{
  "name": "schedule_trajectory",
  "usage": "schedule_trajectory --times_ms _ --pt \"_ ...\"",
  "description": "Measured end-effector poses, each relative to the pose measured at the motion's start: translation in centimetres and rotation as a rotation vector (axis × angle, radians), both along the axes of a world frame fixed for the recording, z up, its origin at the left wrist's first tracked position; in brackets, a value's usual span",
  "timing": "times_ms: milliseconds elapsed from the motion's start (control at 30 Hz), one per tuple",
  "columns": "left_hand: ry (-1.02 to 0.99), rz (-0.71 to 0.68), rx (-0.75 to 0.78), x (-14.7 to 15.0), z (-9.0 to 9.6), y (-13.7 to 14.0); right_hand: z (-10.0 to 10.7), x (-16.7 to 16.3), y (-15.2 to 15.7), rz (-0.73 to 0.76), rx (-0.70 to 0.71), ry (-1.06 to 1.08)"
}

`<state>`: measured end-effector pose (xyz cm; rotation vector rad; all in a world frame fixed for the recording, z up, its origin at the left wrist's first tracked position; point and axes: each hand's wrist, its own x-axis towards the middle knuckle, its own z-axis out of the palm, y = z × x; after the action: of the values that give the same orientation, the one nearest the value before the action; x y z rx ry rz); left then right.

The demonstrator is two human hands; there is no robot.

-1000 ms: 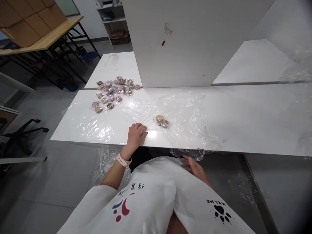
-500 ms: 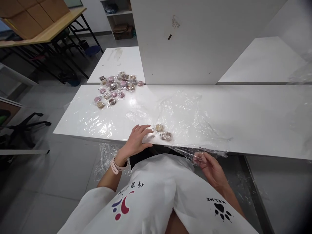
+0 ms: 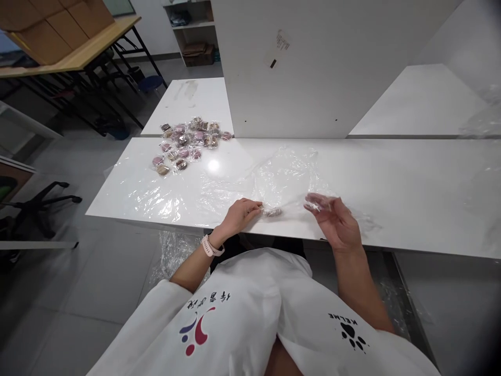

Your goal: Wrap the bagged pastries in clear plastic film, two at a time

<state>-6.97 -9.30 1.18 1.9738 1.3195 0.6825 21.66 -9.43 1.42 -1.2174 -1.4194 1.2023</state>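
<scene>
A thin clear plastic film (image 3: 287, 175) lies crumpled over the front middle of the white table. Near the front edge sits a small brown cookie-like piece (image 3: 273, 212) under or against the film; its wrapping is hard to make out. Just left of this piece, my left hand (image 3: 240, 215) has its fingertips pressed together at the film's edge. My right hand (image 3: 335, 219) is raised above the tabletop to the right, its thumb and fingers closed on the film, which covers the fingers. Between my hands the film is drawn out low across the table.
Several individually wrapped pink, brown and tan cookies (image 3: 182, 152) are heaped at the back left of the white table (image 3: 410, 198). An upright white panel (image 3: 285, 99) stands behind. More crumpled plastic (image 3: 176, 256) hangs below the front edge. A wooden table (image 3: 74, 63) bears cardboard boxes (image 3: 58, 31).
My right hand has risen from below the front edge onto the table side, bringing the film up and over. My left hand has moved right to the cookie pieces and closed its fingers.
</scene>
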Motion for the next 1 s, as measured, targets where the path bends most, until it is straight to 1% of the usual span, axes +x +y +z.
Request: schedule_trajectory --times_ms 67,133,200,267,333,400,467,567,633,667,800,833,867,900,933,967,1000 --pt "-0.067 0.080 -0.060 0.2 0.0 0.5 0.2 -1.0 2.3 0.081 0.055 -0.051" --pt "-0.109 0.143 -0.097 0.4 0.0 1.0 0.1 -1.9 4.0 0.187 0.068 -0.152" --pt "-0.145 0.166 -0.133 0.6 0.0 1.8 -0.3 -2.9 5.0 0.308 0.059 -0.323" --pt "-0.162 0.158 -0.165 0.6 0.2 2.7 -1.0 -3.7 5.5 0.375 0.090 -0.497" --pt "-0.137 0.145 -0.175 0.5 0.5 3.7 -1.7 -4.3 5.6 0.324 0.159 -0.590" --pt "-0.073 0.138 -0.174 0.3 0.8 4.7 -2.3 -4.5 5.5 0.232 0.199 -0.607" --pt "0.000 0.103 -0.198 0.1 0.9 5.7 -2.7 -4.5 5.4 0.200 0.173 -0.585" --pt "0.070 -0.013 -0.334 -0.2 1.0 7.0 -2.7 -4.1 5.3 0.207 0.100 -0.544" --pt "0.081 -0.082 -0.417 -0.6 1.0 7.9 -2.7 -4.1 5.2 0.172 0.067 -0.542" --pt "0.091 -0.097 -0.430 -0.9 1.0 8.3 -2.6 -4.1 5.1 0.148 0.062 -0.550" --pt "0.201 -0.121 -0.378 -3.3 1.9 9.7 -2.7 -4.5 5.0 0.101 0.084 -0.560" --pt "0.248 -0.116 -0.361 -4.0 2.2 9.9 -2.8 -4.6 5.0 0.099 0.091 -0.554" --pt "0.301 -0.082 -0.329 -4.7 2.7 9.9 -2.8 -4.6 5.0 0.097 0.096 -0.548" --pt "0.357 -0.007 -0.265 -5.2 3.2 9.7 -2.9 -4.6 5.0 0.095 0.099 -0.545" --pt "0.401 0.103 -0.167 -5.6 3.8 9.3 -3.0 -4.6 5.0 0.095 0.102 -0.546" --pt "0.420 0.218 -0.043 -5.7 4.3 8.6 -3.1 -4.6 5.0 0.097 0.107 -0.553" --pt "0.406 0.297 0.086 -5.5 4.7 7.7 -3.2 -4.6 5.0 0.099 0.124 -0.570"
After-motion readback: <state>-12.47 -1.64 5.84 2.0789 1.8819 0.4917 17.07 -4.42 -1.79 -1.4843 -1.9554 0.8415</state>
